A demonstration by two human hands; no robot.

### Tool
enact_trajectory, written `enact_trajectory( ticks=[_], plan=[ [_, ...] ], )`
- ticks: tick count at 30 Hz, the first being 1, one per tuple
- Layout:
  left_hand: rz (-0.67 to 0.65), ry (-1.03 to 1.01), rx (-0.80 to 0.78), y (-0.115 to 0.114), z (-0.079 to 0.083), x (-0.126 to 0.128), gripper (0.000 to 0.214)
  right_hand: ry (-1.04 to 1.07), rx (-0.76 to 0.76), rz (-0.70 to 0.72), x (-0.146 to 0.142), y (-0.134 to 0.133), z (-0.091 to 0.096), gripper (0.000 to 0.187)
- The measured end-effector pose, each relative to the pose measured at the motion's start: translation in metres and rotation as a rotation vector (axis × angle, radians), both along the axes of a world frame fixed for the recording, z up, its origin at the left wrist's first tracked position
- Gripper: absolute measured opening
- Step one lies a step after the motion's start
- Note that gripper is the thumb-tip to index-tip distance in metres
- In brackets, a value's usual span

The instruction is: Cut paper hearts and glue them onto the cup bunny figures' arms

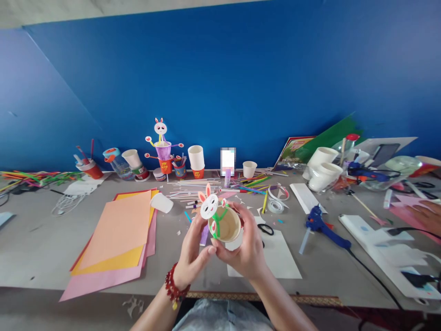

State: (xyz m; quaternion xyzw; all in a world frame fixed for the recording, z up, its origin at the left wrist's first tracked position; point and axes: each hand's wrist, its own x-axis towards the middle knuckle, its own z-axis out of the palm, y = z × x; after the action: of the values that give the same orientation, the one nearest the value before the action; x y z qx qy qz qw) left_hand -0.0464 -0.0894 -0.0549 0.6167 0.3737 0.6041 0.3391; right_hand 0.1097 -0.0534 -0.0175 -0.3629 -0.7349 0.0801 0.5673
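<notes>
Between my two hands, above the front of the table, is a paper cup (229, 224) tilted so that its inside faces me. A paper bunny head (209, 205) with pink ears and green pipe-cleaner arms (217, 220) sits at the cup's left rim. My left hand (197, 248), with a red bead bracelet (175, 284) at its wrist, is closed round the cup's left side. From the right, my right hand (245, 248) grips the cup, its thumb at the lower rim. Beneath the hands lie white paper (280, 257) and black-handled scissors (265, 229), partly hidden.
Coloured paper sheets (113, 225) lie at left, beside a tipped white cup (161, 202). A finished-looking bunny cup figure (163, 151) stands at the back. On the right are a blue glue gun (325, 230), a power strip (379, 257) and another person's hand (422, 214).
</notes>
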Motion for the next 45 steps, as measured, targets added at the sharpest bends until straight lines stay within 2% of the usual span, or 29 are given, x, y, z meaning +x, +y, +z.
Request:
enact_trajectory(
  ticks=[5,9,15,24,31,38,45],
  plan=[
    [-0.069,-0.138,-0.058,-0.001,-0.013,0.007,0.063,-0.03,-0.02,-0.037,-0.002,0.002,-0.003,0.08],
    [-0.021,-0.214,-0.095,-0.002,-0.025,0.012,0.053,-0.023,0.012,-0.053,-0.003,0.001,-0.006,0.081],
    [-0.018,-0.374,-0.153,0.001,-0.029,0.02,0.046,0.02,-0.006,-0.046,-0.006,-0.002,-0.006,0.08],
    [0.08,-0.296,-0.178,0.003,-0.056,0.02,0.052,0.05,-0.051,-0.044,-0.008,-0.007,-0.004,0.076],
    [0.105,-0.231,-0.17,0.003,-0.053,0.02,0.055,0.061,-0.087,-0.031,-0.01,-0.009,-0.005,0.071],
    [0.137,-0.155,-0.086,0.005,-0.048,0.019,0.056,0.072,-0.095,-0.004,-0.013,-0.01,-0.006,0.068],
    [0.174,-0.136,-0.109,0.005,-0.058,0.017,0.052,0.067,-0.071,0.001,-0.014,-0.008,-0.012,0.076]
  ],
)
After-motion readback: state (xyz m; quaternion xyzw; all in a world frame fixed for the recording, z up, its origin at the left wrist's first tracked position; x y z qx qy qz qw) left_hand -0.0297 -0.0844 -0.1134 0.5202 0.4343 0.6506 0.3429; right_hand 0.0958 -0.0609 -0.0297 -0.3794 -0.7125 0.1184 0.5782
